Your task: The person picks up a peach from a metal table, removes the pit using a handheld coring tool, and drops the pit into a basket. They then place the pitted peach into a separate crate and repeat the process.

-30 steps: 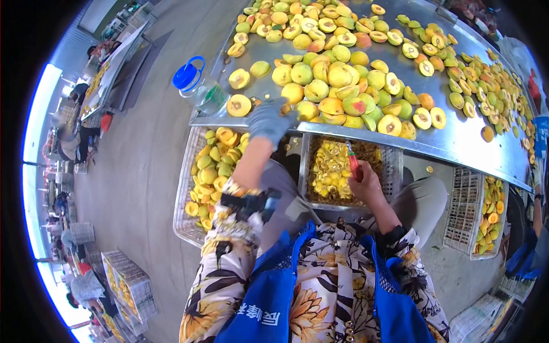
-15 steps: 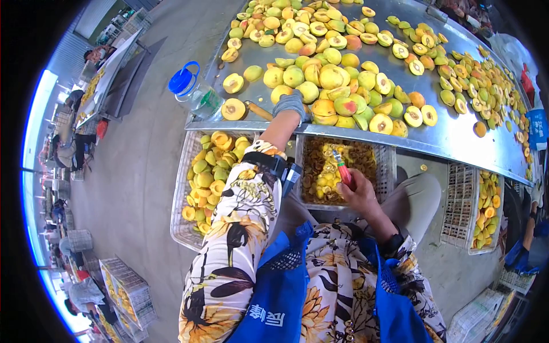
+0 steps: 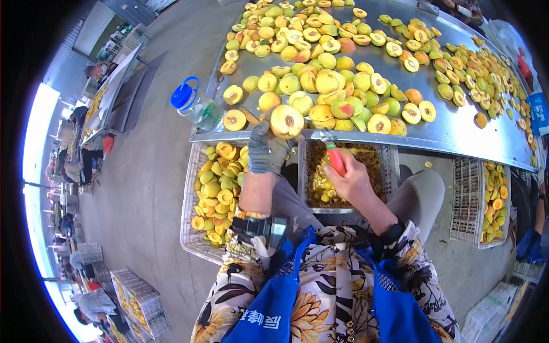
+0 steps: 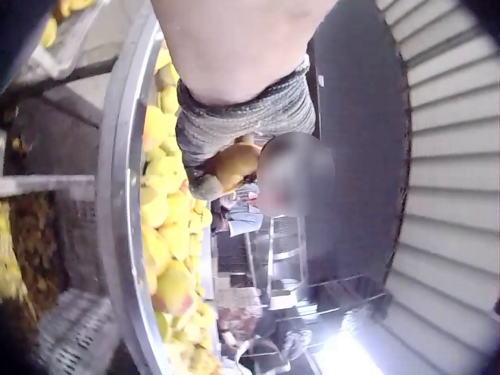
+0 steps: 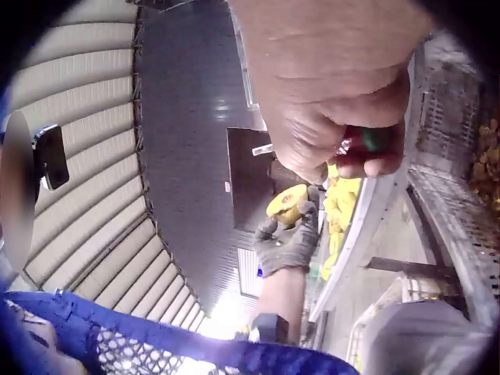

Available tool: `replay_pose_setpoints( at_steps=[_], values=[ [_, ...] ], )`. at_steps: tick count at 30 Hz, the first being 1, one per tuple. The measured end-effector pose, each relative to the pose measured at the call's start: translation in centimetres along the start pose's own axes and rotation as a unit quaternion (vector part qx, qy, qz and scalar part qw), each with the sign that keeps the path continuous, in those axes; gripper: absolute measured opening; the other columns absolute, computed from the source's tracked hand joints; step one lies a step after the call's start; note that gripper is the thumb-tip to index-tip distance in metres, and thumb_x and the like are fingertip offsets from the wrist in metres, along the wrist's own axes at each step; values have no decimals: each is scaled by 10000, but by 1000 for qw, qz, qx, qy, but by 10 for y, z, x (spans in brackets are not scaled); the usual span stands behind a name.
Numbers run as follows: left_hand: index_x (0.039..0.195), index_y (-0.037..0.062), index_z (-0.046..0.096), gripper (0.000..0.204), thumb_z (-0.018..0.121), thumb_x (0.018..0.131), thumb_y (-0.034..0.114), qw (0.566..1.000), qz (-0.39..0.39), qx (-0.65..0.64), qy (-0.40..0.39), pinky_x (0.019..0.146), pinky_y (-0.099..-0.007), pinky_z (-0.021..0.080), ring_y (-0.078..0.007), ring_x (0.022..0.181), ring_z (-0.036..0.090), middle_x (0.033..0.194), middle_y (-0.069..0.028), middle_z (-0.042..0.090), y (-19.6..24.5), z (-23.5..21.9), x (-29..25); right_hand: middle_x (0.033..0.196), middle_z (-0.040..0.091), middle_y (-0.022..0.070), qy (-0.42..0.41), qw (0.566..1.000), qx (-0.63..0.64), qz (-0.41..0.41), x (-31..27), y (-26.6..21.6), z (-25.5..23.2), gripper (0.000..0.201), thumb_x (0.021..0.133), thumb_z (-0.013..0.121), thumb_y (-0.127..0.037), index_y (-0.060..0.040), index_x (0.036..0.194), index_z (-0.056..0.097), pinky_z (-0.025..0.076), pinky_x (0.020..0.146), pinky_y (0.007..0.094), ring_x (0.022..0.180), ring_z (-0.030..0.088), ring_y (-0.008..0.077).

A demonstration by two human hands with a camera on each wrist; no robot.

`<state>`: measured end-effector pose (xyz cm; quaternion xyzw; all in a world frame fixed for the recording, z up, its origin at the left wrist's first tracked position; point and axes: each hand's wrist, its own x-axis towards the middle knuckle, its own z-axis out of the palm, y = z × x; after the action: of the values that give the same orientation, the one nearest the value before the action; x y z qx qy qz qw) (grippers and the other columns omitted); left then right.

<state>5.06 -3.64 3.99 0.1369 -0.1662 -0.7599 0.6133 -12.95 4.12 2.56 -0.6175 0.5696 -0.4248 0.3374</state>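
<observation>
The gloved left hand (image 3: 267, 150) holds a halved yellow fruit (image 3: 287, 121), cut face with its brown pit area up, just over the table's near edge. In the left wrist view the left hand (image 4: 242, 129) has its fingers round the fruit half (image 4: 234, 167). The bare right hand (image 3: 351, 179) grips a red-handled tool (image 3: 335, 160), its metal tip pointing toward the fruit, a short gap apart. The right wrist view shows the right hand (image 5: 336, 117) curled round the handle, and the fruit half (image 5: 287, 203) in the glove beyond.
Many fruit halves (image 3: 326, 81) lie on the metal table (image 3: 452, 134). A blue-capped bottle (image 3: 200, 107) stands at its left corner. Below are a crate of halves (image 3: 190, 228) at left, a crate of scraps (image 3: 390, 166) in the middle and another crate (image 3: 464, 200) at right.
The left hand has come back from the pile to the table's edge with a fruit half in it. The right hand has lifted the tool up toward it.
</observation>
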Motion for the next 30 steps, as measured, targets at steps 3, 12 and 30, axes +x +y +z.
replay_pose_setpoints(
  at_steps=[3, 12, 30],
  values=[
    [1090, 22, 450, 380, 508, 827, 289, 995, -41, 62, 59, 737, -371, 499, -228, 893, 556, 1000, -111, 545, -26, -16, -5, 689, 561, 193, -39, 998, -48, 25, 5, -20, -2, 298, 734, 616, -241, -45, 920, 491, 442, 576, 390, 647, 551, 371],
    [1142, 49, 447, 392, 551, 816, 241, 992, 8, 107, 71, 804, -315, 457, -182, 925, 525, 1009, -80, 520, -75, -16, -16, 624, 524, 251, -44, 996, -71, 2, -14, 1, 1, 243, 735, 587, -130, 13, 849, 426, 424, 526, 447, 628, 536, 413],
    [935, -7, 556, 278, 562, 762, 212, 973, -179, 121, 81, 640, -341, 520, -239, 734, 597, 838, -122, 595, -55, -17, -12, 635, 532, 249, -146, 982, -71, -101, -12, 30, -7, 246, 690, 550, -58, 18, 904, 455, 419, 514, 444, 613, 535, 413]
  ],
)
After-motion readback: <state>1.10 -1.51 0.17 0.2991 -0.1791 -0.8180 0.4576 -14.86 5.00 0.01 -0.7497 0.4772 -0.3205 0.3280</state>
